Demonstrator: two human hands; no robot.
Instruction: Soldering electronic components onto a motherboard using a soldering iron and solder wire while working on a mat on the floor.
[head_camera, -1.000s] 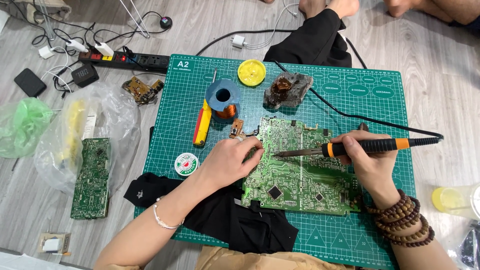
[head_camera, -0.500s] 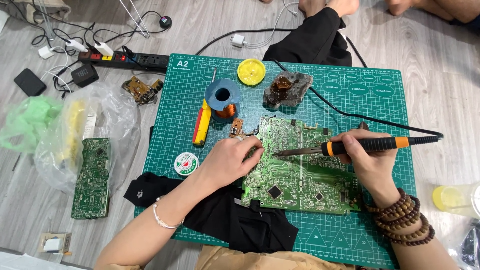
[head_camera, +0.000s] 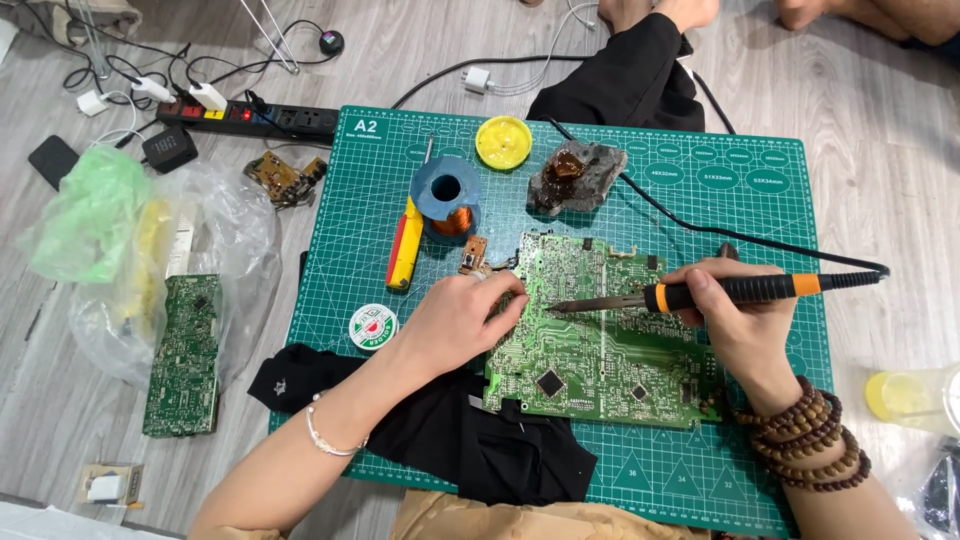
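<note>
A green circuit board lies on a green cutting mat. My left hand rests on the board's left edge, fingertips pinched together near the iron's tip; whether they hold something thin I cannot tell. My right hand grips a black and orange soldering iron, its metal tip touching the board's upper left area. The iron's black cord runs off to the upper left across the mat.
On the mat: blue spool with copper wire, yellow round tin, red-yellow tool, resin lump on grey holder, small round tin, black cloth. Left on the floor: a second board, plastic bags, power strip.
</note>
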